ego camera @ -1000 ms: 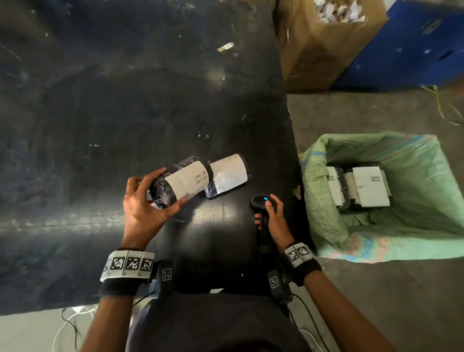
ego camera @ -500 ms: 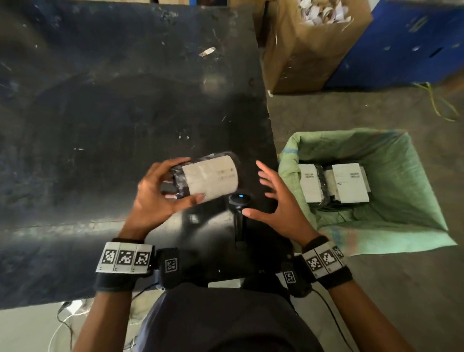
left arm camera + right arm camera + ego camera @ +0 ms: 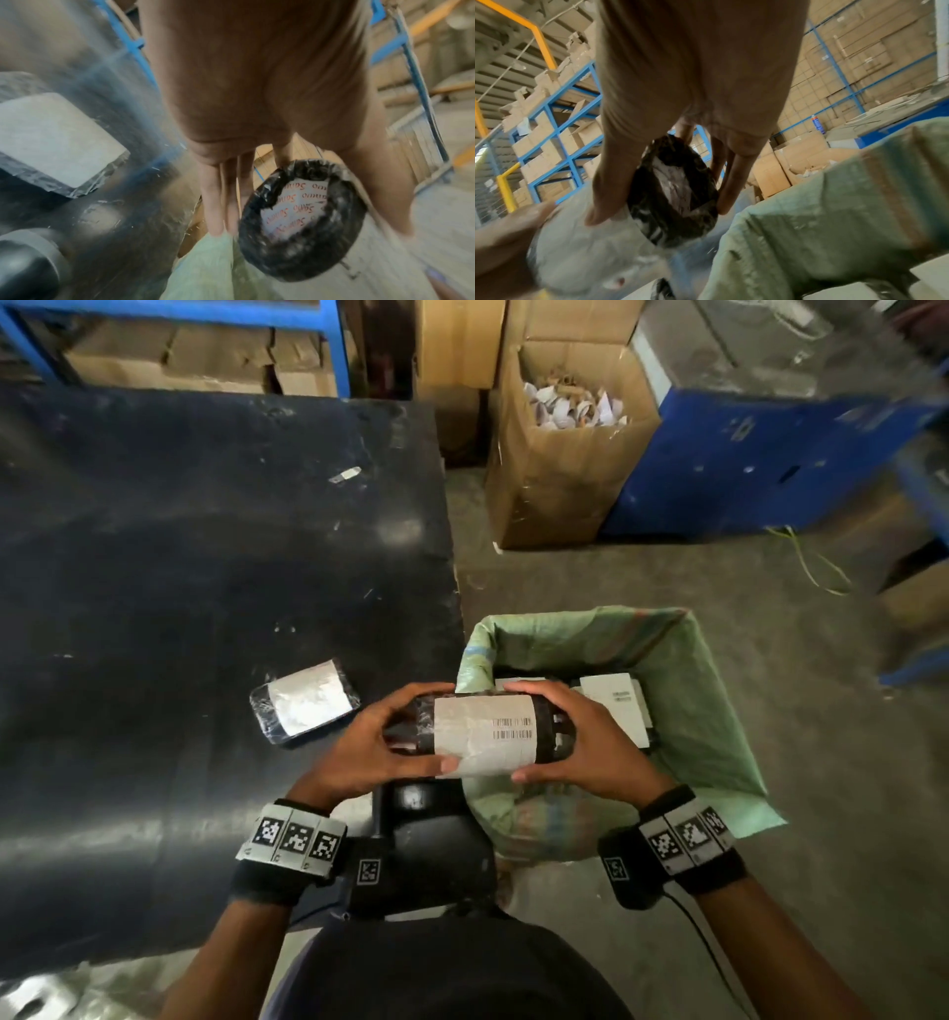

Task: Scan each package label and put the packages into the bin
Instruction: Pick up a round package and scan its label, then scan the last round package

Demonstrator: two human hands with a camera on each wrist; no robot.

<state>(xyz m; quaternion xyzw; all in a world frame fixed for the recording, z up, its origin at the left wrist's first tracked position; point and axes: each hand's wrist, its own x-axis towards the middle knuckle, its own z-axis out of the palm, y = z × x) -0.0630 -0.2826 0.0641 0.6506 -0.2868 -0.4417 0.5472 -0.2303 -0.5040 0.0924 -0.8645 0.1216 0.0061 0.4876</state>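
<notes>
I hold a black-wrapped roll package [image 3: 482,737] level, with its white barcode label facing up. My left hand [image 3: 395,742] grips its left end and my right hand [image 3: 565,737] grips its right end. It hovers over the near left rim of the green-lined bin [image 3: 698,670]. The wrist views show the roll's ends [image 3: 300,223] [image 3: 675,192] between my fingers. A second labelled package [image 3: 303,706] [image 3: 51,138] lies on the black table [image 3: 205,582]. The black scanner [image 3: 416,798] stands on the table just below my hands.
Several labelled packages [image 3: 613,695] lie inside the bin. A cardboard box of paper scraps [image 3: 565,454] and a blue cabinet [image 3: 770,454] stand on the floor beyond it. Blue shelving with cartons [image 3: 552,132] lies behind the table.
My right hand let go of the scanner and took the package's right end. Both hands have carried the package rightward from over the table to the bin's rim.
</notes>
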